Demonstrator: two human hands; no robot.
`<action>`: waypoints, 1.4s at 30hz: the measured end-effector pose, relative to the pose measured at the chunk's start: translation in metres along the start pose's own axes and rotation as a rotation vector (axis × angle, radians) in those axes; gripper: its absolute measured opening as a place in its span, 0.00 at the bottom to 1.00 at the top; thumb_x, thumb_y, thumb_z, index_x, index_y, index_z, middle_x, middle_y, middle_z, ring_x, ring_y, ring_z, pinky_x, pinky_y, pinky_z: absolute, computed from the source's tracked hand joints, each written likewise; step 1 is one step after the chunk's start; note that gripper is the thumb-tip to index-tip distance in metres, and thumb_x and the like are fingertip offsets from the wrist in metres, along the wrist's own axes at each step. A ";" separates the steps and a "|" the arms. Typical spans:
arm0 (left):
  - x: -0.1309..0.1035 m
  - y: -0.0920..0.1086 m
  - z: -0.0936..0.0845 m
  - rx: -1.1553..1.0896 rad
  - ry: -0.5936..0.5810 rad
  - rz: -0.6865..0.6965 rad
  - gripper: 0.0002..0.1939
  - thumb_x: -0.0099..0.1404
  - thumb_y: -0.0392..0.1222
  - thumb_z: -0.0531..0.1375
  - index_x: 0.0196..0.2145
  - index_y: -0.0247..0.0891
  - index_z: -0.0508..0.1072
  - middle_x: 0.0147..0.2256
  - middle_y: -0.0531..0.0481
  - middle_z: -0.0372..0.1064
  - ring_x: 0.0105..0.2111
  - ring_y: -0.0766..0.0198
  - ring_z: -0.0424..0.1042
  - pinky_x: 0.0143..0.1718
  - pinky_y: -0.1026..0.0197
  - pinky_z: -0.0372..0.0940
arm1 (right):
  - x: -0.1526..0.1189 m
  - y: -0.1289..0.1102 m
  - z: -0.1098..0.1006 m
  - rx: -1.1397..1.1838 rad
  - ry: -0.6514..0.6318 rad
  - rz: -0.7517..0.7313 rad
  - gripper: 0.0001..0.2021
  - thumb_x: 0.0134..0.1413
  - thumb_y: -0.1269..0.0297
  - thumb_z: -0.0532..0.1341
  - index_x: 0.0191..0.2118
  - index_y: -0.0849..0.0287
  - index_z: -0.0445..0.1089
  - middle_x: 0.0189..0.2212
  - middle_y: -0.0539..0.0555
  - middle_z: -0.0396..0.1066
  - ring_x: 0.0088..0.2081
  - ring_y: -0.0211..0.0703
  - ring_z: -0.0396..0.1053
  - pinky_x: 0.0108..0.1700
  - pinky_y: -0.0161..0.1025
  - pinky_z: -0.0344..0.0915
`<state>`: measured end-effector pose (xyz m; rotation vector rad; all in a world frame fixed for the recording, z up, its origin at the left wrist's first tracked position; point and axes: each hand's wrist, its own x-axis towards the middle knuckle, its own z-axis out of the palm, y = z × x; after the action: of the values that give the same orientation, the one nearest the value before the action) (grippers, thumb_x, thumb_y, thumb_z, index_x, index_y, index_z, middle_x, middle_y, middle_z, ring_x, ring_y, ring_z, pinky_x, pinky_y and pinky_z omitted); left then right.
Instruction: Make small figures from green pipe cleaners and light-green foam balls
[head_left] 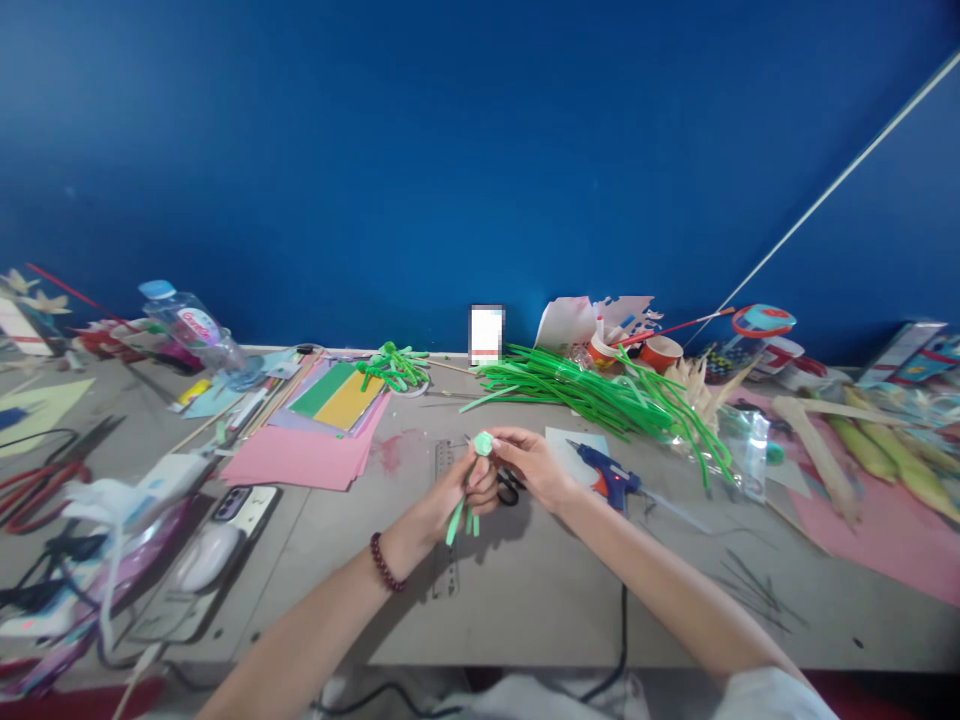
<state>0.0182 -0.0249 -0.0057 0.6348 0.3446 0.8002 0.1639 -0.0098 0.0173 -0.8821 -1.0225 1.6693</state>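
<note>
Near the middle of the table, my left hand [457, 490] is closed around a light green craft piece [483, 443] with a rounded, bud-like top. Pale green strips hang down below my fingers. My right hand [525, 462] meets it from the right, its fingertips pinched at the edge of the rounded top. Beneath my hands lie a clear ruler [445, 580] and black-handled scissors [509, 489], both partly hidden. Just right of my right hand is a blue glue gun [616, 482].
Green pipe cleaners [585, 385] lie behind my hands. Pink paper [300, 457] with coloured sheets is at the left, near a phone [244, 510] and a bottle [191, 325]. Corn husks [862, 450] lie at the right. A black cable crosses the front edge.
</note>
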 end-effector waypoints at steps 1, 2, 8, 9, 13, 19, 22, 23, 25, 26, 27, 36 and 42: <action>0.000 0.000 0.000 -0.006 0.002 -0.002 0.24 0.62 0.55 0.56 0.19 0.37 0.55 0.15 0.61 0.38 0.15 0.74 0.36 0.15 0.70 0.43 | 0.000 -0.001 0.000 -0.012 0.007 -0.008 0.13 0.38 0.57 0.71 0.33 0.57 0.78 0.29 0.50 0.74 0.29 0.35 0.66 0.36 0.35 0.62; 0.000 0.000 0.000 -0.016 0.002 -0.008 0.24 0.62 0.56 0.56 0.19 0.37 0.55 0.15 0.61 0.38 0.15 0.74 0.36 0.15 0.70 0.43 | 0.000 -0.002 0.000 -0.020 0.011 -0.016 0.14 0.38 0.57 0.70 0.33 0.57 0.78 0.29 0.50 0.74 0.29 0.35 0.66 0.36 0.35 0.62; 0.001 0.001 -0.001 -0.041 -0.030 -0.041 0.24 0.63 0.56 0.55 0.19 0.37 0.56 0.15 0.61 0.39 0.15 0.73 0.36 0.15 0.70 0.45 | 0.001 -0.003 -0.003 0.037 0.009 -0.013 0.15 0.43 0.55 0.68 0.38 0.56 0.77 0.29 0.50 0.73 0.31 0.36 0.66 0.36 0.36 0.61; 0.001 0.000 -0.001 -0.033 -0.036 -0.046 0.24 0.63 0.56 0.55 0.19 0.37 0.56 0.15 0.61 0.39 0.15 0.73 0.36 0.15 0.70 0.45 | 0.001 -0.002 -0.003 0.051 0.008 0.002 0.15 0.42 0.56 0.69 0.39 0.56 0.77 0.29 0.50 0.73 0.30 0.35 0.66 0.36 0.36 0.61; 0.003 -0.003 -0.001 -0.013 -0.023 -0.024 0.24 0.63 0.57 0.55 0.19 0.37 0.56 0.15 0.61 0.39 0.14 0.74 0.36 0.15 0.71 0.44 | 0.000 0.005 -0.001 0.112 -0.017 0.075 0.17 0.39 0.60 0.71 0.39 0.57 0.77 0.28 0.49 0.72 0.29 0.34 0.65 0.37 0.36 0.61; 0.001 -0.001 0.006 0.003 0.016 -0.052 0.23 0.62 0.57 0.56 0.20 0.36 0.59 0.15 0.61 0.40 0.14 0.74 0.39 0.15 0.71 0.45 | -0.001 0.008 0.000 0.157 -0.073 0.096 0.18 0.43 0.54 0.69 0.41 0.57 0.75 0.24 0.49 0.72 0.27 0.36 0.67 0.36 0.36 0.62; 0.002 0.002 0.007 -0.007 0.056 -0.080 0.23 0.63 0.58 0.53 0.22 0.36 0.62 0.14 0.60 0.42 0.14 0.73 0.42 0.15 0.70 0.47 | -0.001 0.003 -0.002 0.106 -0.119 0.063 0.19 0.50 0.50 0.64 0.43 0.58 0.74 0.22 0.50 0.71 0.26 0.37 0.67 0.34 0.36 0.62; 0.002 0.004 0.007 -0.014 0.074 -0.081 0.22 0.63 0.58 0.52 0.23 0.36 0.63 0.14 0.60 0.43 0.14 0.73 0.43 0.15 0.70 0.48 | -0.001 0.001 -0.002 0.077 -0.129 0.051 0.19 0.49 0.51 0.64 0.43 0.58 0.73 0.22 0.50 0.71 0.26 0.37 0.66 0.34 0.36 0.62; 0.003 0.005 0.005 -0.034 0.104 -0.070 0.21 0.63 0.56 0.52 0.23 0.35 0.64 0.15 0.59 0.45 0.14 0.72 0.46 0.15 0.69 0.49 | -0.002 -0.003 -0.001 0.010 -0.124 0.016 0.19 0.44 0.56 0.68 0.44 0.57 0.73 0.25 0.49 0.72 0.28 0.36 0.66 0.35 0.35 0.62; 0.003 0.006 0.004 -0.042 0.116 -0.063 0.20 0.63 0.54 0.52 0.24 0.35 0.65 0.15 0.59 0.45 0.14 0.72 0.47 0.15 0.69 0.50 | -0.002 -0.004 0.000 -0.022 -0.111 -0.004 0.20 0.42 0.59 0.70 0.44 0.57 0.73 0.27 0.49 0.72 0.28 0.35 0.67 0.35 0.35 0.62; 0.003 0.006 0.003 -0.049 0.121 -0.060 0.18 0.62 0.52 0.53 0.24 0.34 0.65 0.15 0.58 0.46 0.14 0.72 0.47 0.15 0.69 0.50 | -0.002 -0.006 0.001 -0.047 -0.095 -0.021 0.21 0.40 0.60 0.71 0.43 0.57 0.73 0.28 0.49 0.72 0.29 0.35 0.67 0.35 0.35 0.63; 0.005 0.001 0.009 0.086 0.145 0.022 0.17 0.56 0.52 0.63 0.26 0.34 0.65 0.19 0.54 0.60 0.18 0.69 0.61 0.22 0.66 0.60 | -0.004 -0.007 0.001 -0.127 -0.037 -0.014 0.20 0.43 0.56 0.67 0.43 0.58 0.69 0.22 0.45 0.67 0.21 0.35 0.65 0.26 0.35 0.64; 0.003 0.005 0.009 0.126 0.182 0.036 0.17 0.58 0.50 0.63 0.25 0.35 0.62 0.14 0.62 0.49 0.13 0.76 0.46 0.15 0.72 0.53 | -0.005 -0.019 -0.001 -0.198 -0.142 -0.121 0.22 0.50 0.58 0.64 0.51 0.56 0.68 0.35 0.52 0.71 0.31 0.36 0.69 0.38 0.37 0.66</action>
<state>0.0224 -0.0234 0.0042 0.6888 0.5541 0.8786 0.1724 -0.0104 0.0349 -0.8194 -1.3300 1.5645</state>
